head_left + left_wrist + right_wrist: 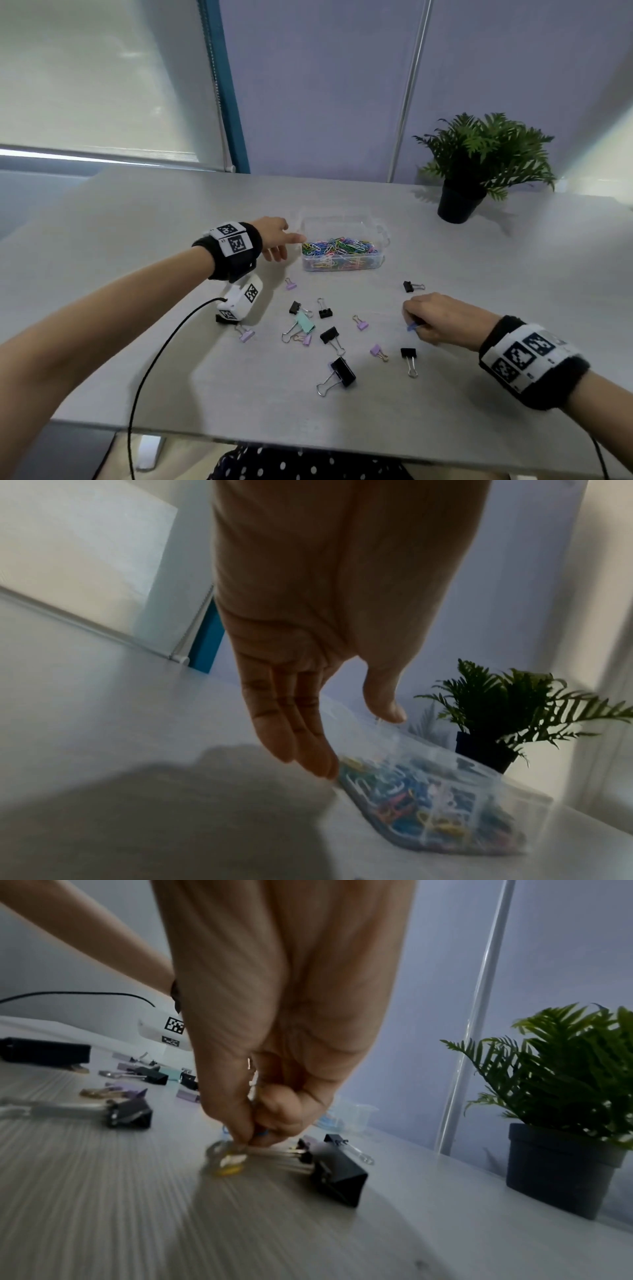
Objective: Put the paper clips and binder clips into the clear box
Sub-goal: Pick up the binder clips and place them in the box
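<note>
The clear box (342, 266) stands mid-table, holding a heap of coloured paper clips (337, 246). My left hand (286, 245) reaches its left end with straight fingers; in the left wrist view the left hand (356, 742) has its fingertips at the clear box (514, 804) and holds nothing. To the front right, my right hand (412, 325) pinches a blue paper clip (412, 328) just above the table, also seen in the right hand (255, 1137). Binder clips lie scattered in front of the box: a big black one (343, 371), a mint one (305, 322), small purple ones (291, 285).
A potted fern (479, 168) stands at the back right. A white marker-tagged device (241, 299) with a black cable lies under my left wrist. A black binder clip (339, 1175) lies right beside my right fingers. The table's front edge (308, 448) is close to my body.
</note>
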`<state>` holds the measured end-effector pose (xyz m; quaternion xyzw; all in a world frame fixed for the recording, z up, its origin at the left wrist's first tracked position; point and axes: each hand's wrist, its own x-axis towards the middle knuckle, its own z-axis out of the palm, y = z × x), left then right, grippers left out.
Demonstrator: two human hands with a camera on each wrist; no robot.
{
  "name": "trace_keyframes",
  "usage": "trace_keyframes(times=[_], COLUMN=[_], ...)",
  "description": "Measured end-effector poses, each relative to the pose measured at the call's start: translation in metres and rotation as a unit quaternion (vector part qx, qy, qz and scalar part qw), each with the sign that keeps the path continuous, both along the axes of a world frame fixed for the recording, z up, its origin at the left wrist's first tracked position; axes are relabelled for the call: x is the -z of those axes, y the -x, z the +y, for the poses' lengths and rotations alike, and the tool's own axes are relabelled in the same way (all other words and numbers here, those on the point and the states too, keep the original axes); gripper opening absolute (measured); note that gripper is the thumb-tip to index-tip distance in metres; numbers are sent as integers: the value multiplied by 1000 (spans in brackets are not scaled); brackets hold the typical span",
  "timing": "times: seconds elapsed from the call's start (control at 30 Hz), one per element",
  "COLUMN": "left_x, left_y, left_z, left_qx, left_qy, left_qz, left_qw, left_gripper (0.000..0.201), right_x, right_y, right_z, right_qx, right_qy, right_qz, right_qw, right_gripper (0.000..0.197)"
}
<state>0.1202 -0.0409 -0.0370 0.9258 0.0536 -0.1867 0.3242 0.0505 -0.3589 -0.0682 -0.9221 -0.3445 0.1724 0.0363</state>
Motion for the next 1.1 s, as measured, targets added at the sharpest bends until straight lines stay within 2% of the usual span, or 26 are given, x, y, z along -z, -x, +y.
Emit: trace_keyframes(times=[0.13, 0.27, 0.4, 0.47, 0.53, 0.7, 0.8, 0.87, 1.0, 1.1], left_x=[7, 11, 15, 17, 19, 16, 2, -11, -24, -15], left_y=[-6, -10, -8, -4, -1, 9, 15, 23, 57, 81], left_z=[-14, -15, -16, -17, -16, -12, 1, 19, 63, 78], left_qx=[1, -21, -20, -17, -17, -14, -9, 20, 105, 115], left_qy=[29, 67, 78, 83, 94, 123, 98, 57, -74, -116], left_qz=[11, 13, 23, 23, 22, 30, -22, -68, -41, 22], left_qw=[1000, 997, 996, 996, 995, 992, 995, 996, 991, 986], left_gripper=[64, 56, 55, 57, 61, 67, 76, 73, 55, 57], right_x=[2, -15, -43, -46, -41, -29, -37, -43, -35, -16], right_y=[-6, -20, -57, -76, -87, -87, -73, -53, -11, 5], right_z=[-3, 5, 40, 63, 83, 109, 97, 74, 10, -18], right_qx=[31, 69, 124, 152, 162, 104, 74, 31, -15, -4], right_qy=[-38, -109, -277, -313, -298, -160, -169, -166, -73, -17], right_qz=[28, 12, 10, 8, 0, -29, -76, -101, 27, 41], right_qw=[998, 992, 953, 937, 941, 981, 980, 980, 997, 999], right_gripper=[14, 14, 14, 10, 10, 19, 16, 11, 11, 26])
